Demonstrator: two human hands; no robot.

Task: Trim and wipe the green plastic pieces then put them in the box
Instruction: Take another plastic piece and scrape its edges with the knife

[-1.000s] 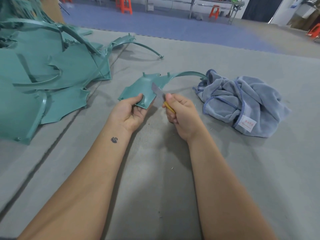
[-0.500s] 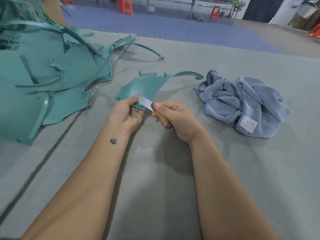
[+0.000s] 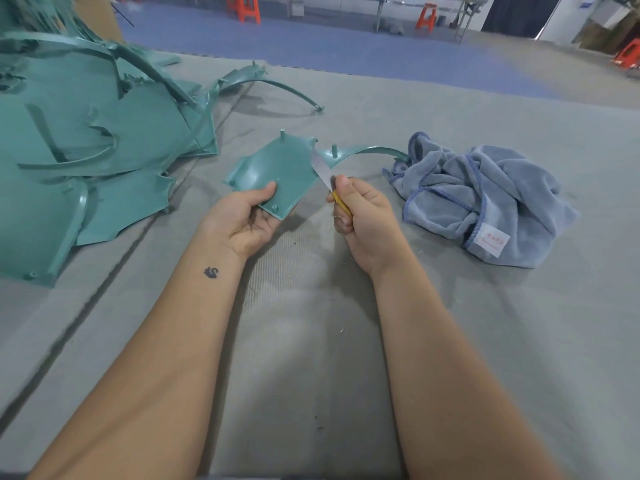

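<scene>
Green piece [image 3: 277, 169]: flat panel with short pegs and a thin curved arm running toward 3 o'clock, held above the mat at centre.

Left hand [image 3: 244, 216]: at 7 o'clock of the piece, palm up; thumb pressed on the top face, fingers curled beneath the near corner, gripping it.

Right hand [image 3: 362, 211]: at 4 o'clock of the piece, fist closed round a knife [image 3: 325, 174] with a yellow handle. The grey blade points toward 11 o'clock and lies against the piece's right edge, near where the arm begins.

Cloth [image 3: 485, 199]: blue-grey towel, crumpled, with a white label; lies at 3 o'clock, beside the right hand. The tip of the piece's arm reaches its left edge; whether they touch cannot be told.

Pile [image 3: 86, 140]: further green pieces, heaped at 9 to 10 o'clock, well apart from the hands.

Mat [image 3: 311, 341]: grey, ribbed, beneath everything.

Stools [image 3: 247, 8]: orange, at 12 o'clock on the blue floor.
</scene>
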